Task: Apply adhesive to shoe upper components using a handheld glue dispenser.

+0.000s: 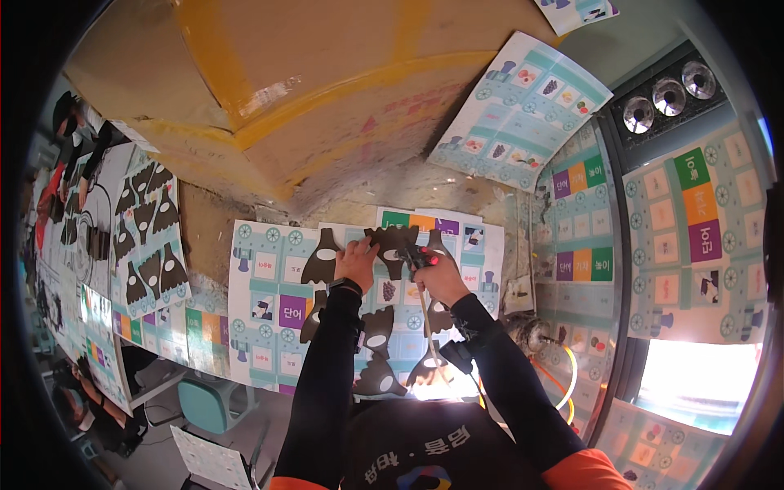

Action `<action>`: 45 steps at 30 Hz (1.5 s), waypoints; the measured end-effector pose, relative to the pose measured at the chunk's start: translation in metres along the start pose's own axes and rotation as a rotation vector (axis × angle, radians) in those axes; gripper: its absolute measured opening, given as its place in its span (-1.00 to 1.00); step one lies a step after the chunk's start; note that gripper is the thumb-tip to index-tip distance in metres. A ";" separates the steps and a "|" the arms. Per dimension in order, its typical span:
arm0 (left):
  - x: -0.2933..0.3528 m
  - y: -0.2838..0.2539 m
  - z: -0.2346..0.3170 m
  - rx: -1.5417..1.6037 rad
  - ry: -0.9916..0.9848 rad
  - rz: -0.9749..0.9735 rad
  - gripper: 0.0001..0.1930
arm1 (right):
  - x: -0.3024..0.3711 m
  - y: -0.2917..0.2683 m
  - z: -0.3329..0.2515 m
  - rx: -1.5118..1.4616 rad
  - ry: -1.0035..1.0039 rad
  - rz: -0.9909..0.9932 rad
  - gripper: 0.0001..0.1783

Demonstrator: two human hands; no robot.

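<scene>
Dark brown cut-out pieces with scalloped edges and pale ovals lie on a printed sheet (269, 343). One such dark brown piece (390, 245) lies between my hands at the far side of the sheet. My left hand (356, 263) is at its left edge, fingers stretched out onto it. My right hand (441, 279) is closed round a black-and-red hand tool (420, 256), with a pale hose or cord trailing back toward me. The tool's tip is at the piece's right side; its exact kind is unclear. Nearer me are further dark pieces (377, 331), partly hidden by my arms.
A large taped cardboard box (327, 106) stands beyond the work surface. Printed sheets (523, 110) lean or hang at right. By my right elbow is a metal fitting (532, 335) with coloured hoses. More dark pieces (147, 220) lie at left, where other people sit. A teal stool (211, 402) stands below.
</scene>
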State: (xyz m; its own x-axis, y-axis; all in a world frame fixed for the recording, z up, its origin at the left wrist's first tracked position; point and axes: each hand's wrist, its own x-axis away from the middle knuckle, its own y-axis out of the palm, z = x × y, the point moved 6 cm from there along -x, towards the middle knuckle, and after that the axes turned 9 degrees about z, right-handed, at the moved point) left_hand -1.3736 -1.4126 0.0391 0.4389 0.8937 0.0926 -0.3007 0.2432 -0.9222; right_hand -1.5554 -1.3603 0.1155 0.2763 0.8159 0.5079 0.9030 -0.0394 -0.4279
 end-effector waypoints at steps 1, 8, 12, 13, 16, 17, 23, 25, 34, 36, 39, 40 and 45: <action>0.000 -0.001 0.001 0.003 -0.004 0.001 -0.38 | -0.001 0.002 0.001 0.040 0.011 -0.018 -0.59; 0.001 -0.002 -0.004 0.074 -0.039 -0.061 -0.36 | 0.003 0.000 -0.002 0.237 0.065 -0.096 -0.50; -0.001 -0.005 0.000 0.057 -0.041 -0.092 -0.35 | 0.001 0.001 -0.006 0.151 0.035 -0.073 -0.47; -0.002 -0.006 0.001 0.057 -0.038 -0.093 -0.35 | 0.000 0.001 -0.008 0.144 0.019 -0.048 -0.47; -0.001 -0.006 0.001 0.044 -0.027 -0.089 -0.34 | -0.004 -0.003 -0.006 0.157 -0.007 0.007 -0.47; -0.002 -0.005 0.000 0.037 -0.027 -0.083 -0.34 | -0.004 -0.005 -0.010 0.183 -0.024 0.034 -0.46; -0.001 -0.003 -0.002 0.028 -0.026 -0.061 -0.34 | 0.006 -0.020 -0.013 0.218 -0.084 0.145 -0.55; -0.001 -0.002 -0.001 0.027 -0.028 -0.058 -0.35 | 0.003 -0.017 -0.002 0.183 0.011 0.070 -0.62; 0.000 0.000 -0.002 0.011 -0.023 -0.040 -0.35 | 0.002 -0.001 -0.001 0.094 0.099 -0.105 -0.74; 0.000 -0.001 0.000 0.000 -0.025 -0.057 -0.35 | 0.005 -0.005 -0.003 0.138 0.091 -0.097 -0.74; 0.000 -0.002 -0.001 0.002 -0.029 -0.058 -0.35 | 0.010 -0.011 -0.007 0.189 0.120 -0.053 -0.71; 0.001 -0.002 -0.002 0.001 -0.031 -0.058 -0.35 | 0.011 -0.014 -0.011 0.179 0.102 -0.020 -0.69; -0.001 -0.001 0.002 0.010 -0.024 -0.047 -0.37 | 0.001 -0.011 -0.001 0.135 0.026 0.026 -0.62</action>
State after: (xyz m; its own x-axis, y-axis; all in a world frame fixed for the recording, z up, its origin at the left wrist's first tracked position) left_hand -1.3755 -1.4135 0.0401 0.4318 0.8903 0.1447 -0.2890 0.2885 -0.9128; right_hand -1.5650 -1.3599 0.1218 0.3091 0.8005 0.5135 0.8432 0.0191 -0.5373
